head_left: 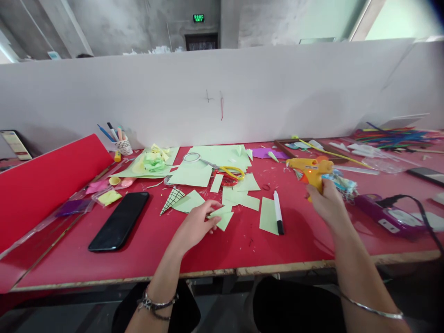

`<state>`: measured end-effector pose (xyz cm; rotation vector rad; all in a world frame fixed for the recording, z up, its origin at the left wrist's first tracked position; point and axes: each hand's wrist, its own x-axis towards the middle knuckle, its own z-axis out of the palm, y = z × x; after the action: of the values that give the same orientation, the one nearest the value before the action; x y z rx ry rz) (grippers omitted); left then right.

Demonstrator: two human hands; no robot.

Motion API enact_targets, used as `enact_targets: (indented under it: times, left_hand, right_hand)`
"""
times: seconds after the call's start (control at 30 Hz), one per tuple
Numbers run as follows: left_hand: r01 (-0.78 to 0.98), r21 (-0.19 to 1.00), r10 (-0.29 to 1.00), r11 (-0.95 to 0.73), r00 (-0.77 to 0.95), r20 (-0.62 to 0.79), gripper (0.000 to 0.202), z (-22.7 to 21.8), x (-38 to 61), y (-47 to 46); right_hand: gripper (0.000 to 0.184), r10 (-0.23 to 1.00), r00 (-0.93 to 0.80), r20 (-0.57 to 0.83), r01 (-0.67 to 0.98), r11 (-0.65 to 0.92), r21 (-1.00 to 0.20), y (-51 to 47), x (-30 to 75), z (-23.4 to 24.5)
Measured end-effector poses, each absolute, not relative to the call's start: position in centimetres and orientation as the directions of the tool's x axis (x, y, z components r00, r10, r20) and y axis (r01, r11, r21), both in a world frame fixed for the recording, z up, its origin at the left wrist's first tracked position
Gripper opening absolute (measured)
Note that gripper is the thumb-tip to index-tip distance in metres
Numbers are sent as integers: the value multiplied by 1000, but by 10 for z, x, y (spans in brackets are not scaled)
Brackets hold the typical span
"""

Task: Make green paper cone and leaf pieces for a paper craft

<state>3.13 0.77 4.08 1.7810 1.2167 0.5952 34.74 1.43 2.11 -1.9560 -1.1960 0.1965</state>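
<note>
My left hand pinches a small folded piece of light green paper low over the red table. In my right hand is a yellow hot glue gun, gripped by its handle with the nozzle facing left; a small orange-red light glows on its side. Between the hands, a white marker with a black cap lies along a green paper rectangle. More cut green paper is scattered just beyond my left hand. Beside it rests a paper cone with a black grid pattern.
A black phone lies at left, near a raised red board. Scissors with yellow handles rest on green sheets at the back. A purple power strip with a black cord stands at right. Behind everything rises a white partition.
</note>
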Motion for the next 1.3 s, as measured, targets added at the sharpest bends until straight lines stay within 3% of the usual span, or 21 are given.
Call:
enact_targets:
  times: [0.1, 0.27, 0.43, 0.53, 0.63, 0.73, 0.83, 1.0, 1.13, 1.3]
  left_hand:
    - [569, 817, 881, -92, 429, -199, 34, 36, 28, 7]
    - [643, 739, 883, -201, 445, -147, 43, 33, 23, 7]
    - [709, 682, 911, -177, 381, -159, 58, 31, 17, 9]
    - [712, 655, 883, -254, 447, -144, 54, 34, 14, 7]
    - [754, 554, 862, -354, 493, -119, 44, 39, 13, 3]
    - [783, 480, 865, -396, 494, -91, 42, 40, 14, -1]
    - [735, 490, 841, -469, 540, -5, 43, 40, 15, -2]
    - [628, 477, 742, -614, 665, 80, 16, 43, 17, 1]
    - [602, 410, 686, -685, 722, 85, 12, 41, 15, 3]
    - [578, 310, 640, -755, 753, 152, 20, 29, 8, 2]
  right_hand:
    - [17, 836, 473, 277, 618, -91, -781, 15, 343, 21]
    - [18, 875, 368, 315, 501, 99, -860, 10, 327, 28]
    - [21, 873, 392, 290, 388, 128, -913, 8, 318, 29]
    - [21, 895, 377, 241, 313, 122, -942, 8, 316, 27]
    - [18, 917, 343, 203, 292, 101, -951, 8, 314, 26]
    - [15, 929, 324, 177, 298, 77, -951, 7, 311, 25]
    - [14, 931, 321, 176, 310, 73, -948, 6, 309, 26]
    - [18, 933, 307, 186, 357, 68, -932, 4, 306, 26]
    - [24, 939, 303, 162, 418, 22, -908, 2, 304, 29]
    - [32, 962, 233, 142, 687, -60, -725, -6, 297, 35]
